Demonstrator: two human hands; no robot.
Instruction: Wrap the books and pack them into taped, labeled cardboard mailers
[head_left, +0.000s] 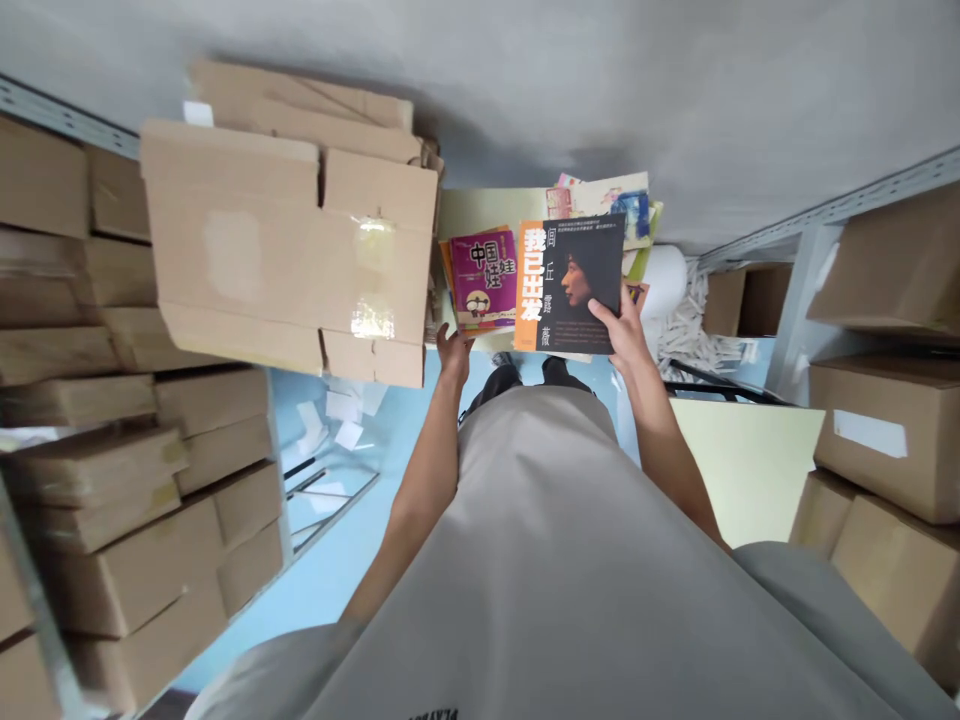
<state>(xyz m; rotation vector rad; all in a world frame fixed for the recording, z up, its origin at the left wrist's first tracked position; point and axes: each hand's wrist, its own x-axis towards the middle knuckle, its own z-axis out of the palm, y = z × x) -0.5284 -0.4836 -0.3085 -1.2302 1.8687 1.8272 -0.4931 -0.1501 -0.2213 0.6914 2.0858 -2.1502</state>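
The purple book (487, 275) lies on top of a small pile on the pale bench (487, 203). Just right of the purple book is the black-and-orange book (574, 285), cover up, in the grip of the right hand (621, 330): the thumb presses its cover near the lower right corner. The left hand (454, 352) is at the purple book's near left corner, fingers curled; I cannot tell whether its grip has hold of anything. Left of the purple book lie flattened cardboard boxes (262, 240) with shiny tape on top. To its right, past the black-and-orange book, are more books (634, 195), a white roll (666, 280) and, farther out, white strips (701, 330).
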